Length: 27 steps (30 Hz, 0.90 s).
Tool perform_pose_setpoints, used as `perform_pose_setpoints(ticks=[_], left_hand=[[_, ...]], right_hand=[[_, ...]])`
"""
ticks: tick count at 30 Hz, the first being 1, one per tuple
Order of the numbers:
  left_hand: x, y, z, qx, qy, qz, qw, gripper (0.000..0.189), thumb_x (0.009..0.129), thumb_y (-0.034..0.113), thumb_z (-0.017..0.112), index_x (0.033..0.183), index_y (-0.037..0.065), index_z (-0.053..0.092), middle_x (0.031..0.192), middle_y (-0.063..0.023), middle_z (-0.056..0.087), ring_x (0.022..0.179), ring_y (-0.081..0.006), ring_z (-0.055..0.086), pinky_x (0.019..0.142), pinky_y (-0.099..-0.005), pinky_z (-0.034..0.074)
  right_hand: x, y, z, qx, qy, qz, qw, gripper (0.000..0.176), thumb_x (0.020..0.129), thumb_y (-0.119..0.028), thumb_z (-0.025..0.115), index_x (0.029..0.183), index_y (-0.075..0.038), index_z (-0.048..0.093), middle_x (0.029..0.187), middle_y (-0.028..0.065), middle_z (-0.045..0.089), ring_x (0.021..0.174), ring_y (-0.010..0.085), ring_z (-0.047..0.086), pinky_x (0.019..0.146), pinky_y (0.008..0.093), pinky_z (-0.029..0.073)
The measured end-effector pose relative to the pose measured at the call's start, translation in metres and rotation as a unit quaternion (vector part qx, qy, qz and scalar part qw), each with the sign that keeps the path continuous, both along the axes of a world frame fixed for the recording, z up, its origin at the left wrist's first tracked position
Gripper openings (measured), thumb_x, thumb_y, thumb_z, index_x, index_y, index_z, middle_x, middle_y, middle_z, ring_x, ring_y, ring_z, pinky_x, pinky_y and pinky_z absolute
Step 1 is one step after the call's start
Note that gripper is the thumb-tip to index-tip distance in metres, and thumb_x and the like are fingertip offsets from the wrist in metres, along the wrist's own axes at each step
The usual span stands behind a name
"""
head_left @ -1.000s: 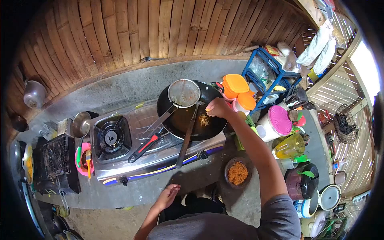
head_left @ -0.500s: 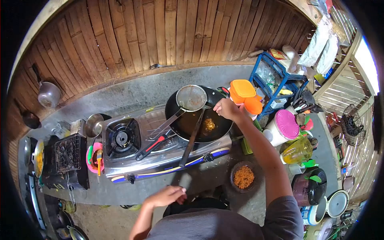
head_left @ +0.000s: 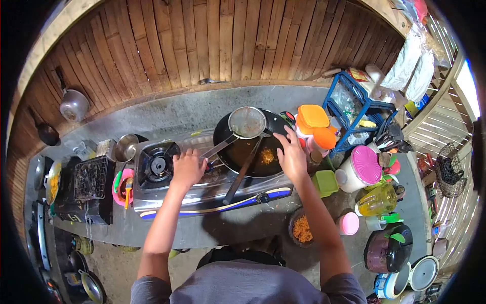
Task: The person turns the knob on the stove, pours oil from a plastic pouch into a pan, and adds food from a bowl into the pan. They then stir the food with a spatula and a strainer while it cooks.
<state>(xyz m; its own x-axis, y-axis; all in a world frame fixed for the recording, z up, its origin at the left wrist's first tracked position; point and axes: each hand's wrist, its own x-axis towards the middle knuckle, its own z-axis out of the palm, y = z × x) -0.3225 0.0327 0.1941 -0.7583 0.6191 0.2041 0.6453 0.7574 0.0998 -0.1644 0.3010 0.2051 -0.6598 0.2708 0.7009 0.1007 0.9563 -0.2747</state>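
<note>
One portion (head_left: 268, 156) lies in the wok (head_left: 276, 120), more in the bowl (head_left: 291, 234) near the table's (head_left: 253, 229) front edge; left hand (head_left: 187, 169) and right hand (head_left: 292, 161) spread, apparently empty.

From the wearer's head, the single wide view looks forward and steeply down, fairly near, over the shirt (head_left: 253, 278) onto the wok (head_left: 276, 120) and stove (head_left: 177, 200), up to the bamboo wall (head_left: 228, 40); its curved edges seem warped, hard to read
</note>
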Motion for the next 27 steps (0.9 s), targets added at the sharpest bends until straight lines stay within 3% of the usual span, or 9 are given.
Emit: perform_pose_setpoints(ticks=[2,4,6,11,14,17,20,22,27], left_hand=[[-0.001,0.001,0.000,0.004,-0.039,0.018,0.999,0.037,0.088,0.037,0.055,0.103,0.004,0.062,0.104,-0.0150,0.063,0.101,-0.0307,0.060,0.089,-0.0491,0.041],[-0.011,-0.002,-0.009,0.012,-0.069,0.026,0.997,0.039,0.090,0.040,0.051,0.099,0.004,0.064,0.093,-0.0185,0.066,0.092,-0.0339,0.064,0.084,-0.0498,0.044],[-0.020,-0.004,-0.012,0.036,-0.140,0.043,0.989,0.042,0.091,0.041,0.048,0.095,0.003,0.066,0.088,-0.0209,0.067,0.088,-0.0365,0.064,0.081,-0.0499,0.047],[-0.031,-0.009,-0.016,0.047,-0.215,0.054,0.974,0.056,0.093,0.050,0.038,0.092,0.002,0.068,0.092,-0.0250,0.065,0.091,-0.0411,0.062,0.081,-0.0482,0.049],[-0.036,-0.011,-0.017,0.055,-0.253,0.054,0.964,0.057,0.093,0.051,0.038,0.092,0.003,0.068,0.092,-0.0247,0.065,0.092,-0.0413,0.062,0.083,-0.0486,0.048],[-0.044,-0.014,-0.017,0.063,-0.288,0.030,0.955,0.056,0.093,0.051,0.039,0.095,0.004,0.068,0.092,-0.0247,0.065,0.093,-0.0422,0.061,0.084,-0.0481,0.047],[-0.048,-0.015,-0.031,0.086,-0.297,0.002,0.951,0.055,0.093,0.050,0.039,0.094,0.004,0.069,0.091,-0.0253,0.065,0.092,-0.0428,0.061,0.084,-0.0475,0.047],[-0.051,-0.013,-0.034,0.104,-0.307,-0.010,0.946,0.056,0.093,0.051,0.040,0.093,0.002,0.069,0.088,-0.0245,0.066,0.090,-0.0415,0.063,0.082,-0.0463,0.047],[-0.065,-0.007,-0.045,0.132,-0.402,-0.021,0.906,0.056,0.094,0.050,0.042,0.087,0.000,0.067,0.074,-0.0150,0.064,0.072,-0.0266,0.061,0.071,-0.0390,0.047]], right_hand=[[0.015,-0.013,-0.008,-0.095,-0.014,0.025,0.995,0.024,0.082,-0.003,0.064,0.105,-0.006,0.063,0.096,0.0119,0.064,0.072,0.0206,0.065,0.060,0.0285,0.051],[0.038,-0.040,-0.019,-0.398,-0.094,0.121,0.904,0.022,0.088,-0.011,0.059,0.110,-0.005,0.060,0.084,0.0126,0.066,0.062,0.0185,0.064,0.057,0.0324,0.050],[0.055,-0.088,-0.025,-0.444,-0.081,0.129,0.883,0.029,0.090,-0.016,0.059,0.117,-0.007,0.056,0.076,0.0123,0.067,0.054,0.0144,0.060,0.052,0.0278,0.047],[0.073,-0.144,-0.006,-0.401,-0.186,0.112,0.890,0.060,0.091,-0.027,0.058,0.143,-0.015,0.030,0.106,0.0239,0.062,0.073,0.0321,0.067,0.068,0.0407,0.053],[0.071,-0.151,0.019,-0.382,-0.250,0.124,0.881,0.063,0.091,-0.033,0.057,0.145,-0.019,0.027,0.122,0.0286,0.052,0.076,0.0359,0.066,0.073,0.0453,0.053],[0.067,-0.161,0.015,-0.269,-0.301,0.088,0.910,0.067,0.088,-0.038,0.060,0.145,-0.023,0.027,0.133,0.0274,0.039,0.074,0.0404,0.065,0.075,0.0485,0.053],[0.065,-0.169,0.013,-0.285,-0.310,0.067,0.904,0.070,0.082,-0.035,0.067,0.142,-0.024,0.034,0.133,0.0193,0.034,0.075,0.0342,0.064,0.075,0.0458,0.054],[0.065,-0.173,0.006,-0.256,-0.282,0.059,0.923,0.071,0.080,-0.037,0.068,0.141,-0.023,0.034,0.132,0.0203,0.033,0.081,0.0383,0.063,0.074,0.0474,0.054],[0.052,-0.171,-0.007,-0.266,-0.292,0.030,0.918,0.068,0.081,-0.041,0.066,0.139,-0.021,0.037,0.124,0.0220,0.042,0.097,0.0406,0.059,0.075,0.0463,0.053]])
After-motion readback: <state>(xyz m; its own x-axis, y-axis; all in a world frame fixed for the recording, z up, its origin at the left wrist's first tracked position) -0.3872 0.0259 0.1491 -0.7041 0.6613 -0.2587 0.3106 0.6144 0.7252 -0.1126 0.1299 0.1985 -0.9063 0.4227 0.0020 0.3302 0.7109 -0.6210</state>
